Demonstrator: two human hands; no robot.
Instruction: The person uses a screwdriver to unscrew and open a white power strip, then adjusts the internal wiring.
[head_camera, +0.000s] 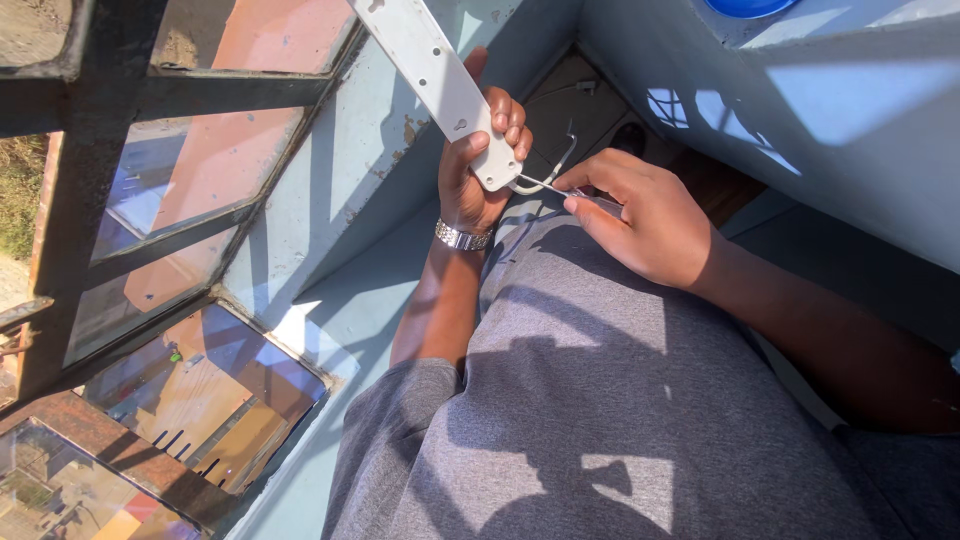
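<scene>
Your long white plastic power strip (440, 85) runs off the top edge, so its far end is lost. Your left hand (478, 160) covers its near end. The thin white cable (553, 170) vanishes under your right hand (645, 220). The round blue object (748, 6) is cropped at the top.

A long white power strip (440, 85) slants upward, its thin white cable (553, 170) curling from the lower end.

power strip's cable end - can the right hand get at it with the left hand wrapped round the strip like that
Probably yes. The left hand grips the white power strip just above its lower end, leaving that end bare, and the right hand already has its fingertips at the thin cable there, with nothing between.
</scene>
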